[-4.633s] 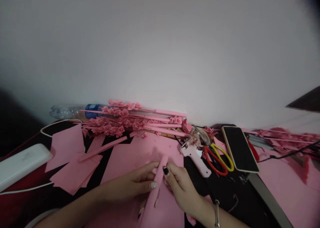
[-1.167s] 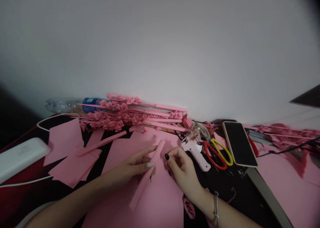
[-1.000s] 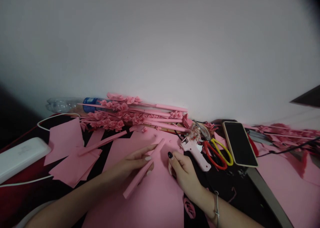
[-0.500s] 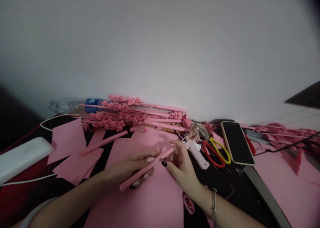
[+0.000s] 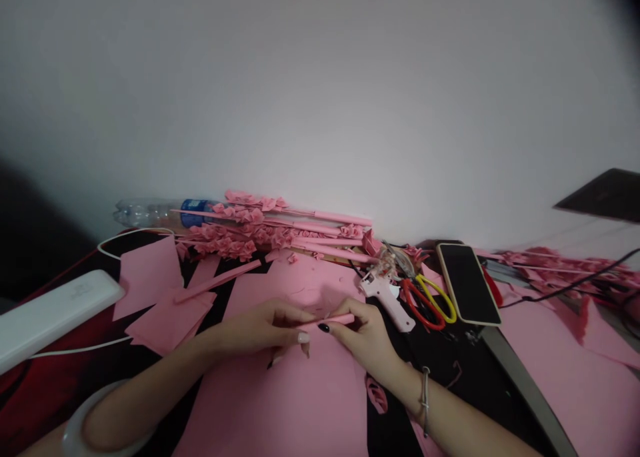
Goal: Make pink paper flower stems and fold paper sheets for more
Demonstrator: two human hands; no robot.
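A thin pink paper roll (image 5: 343, 319) lies nearly level between both hands, above a large pink sheet (image 5: 295, 403). My left hand (image 5: 283, 330) pinches its left part, thumb in front and fingers behind. Closed on the right part is my right hand (image 5: 353, 327), its dark-nailed thumb pressed along the roll. The roll's right end sticks out a little past the right thumb, while its left end is hidden by the left fingers.
Paper flower stems (image 5: 250, 233) and a plastic bottle (image 5: 150, 212) lie along the wall. At right are a pink glue gun (image 5: 390, 301), scissors (image 5: 425, 303) and a phone (image 5: 469, 283). Square sheets (image 5: 150, 273) and a white device (image 5: 55, 313) sit at left.
The roll has turned from a steep slant to nearly level, and less of it shows. My left hand has closed further over it. The view has shifted slightly.
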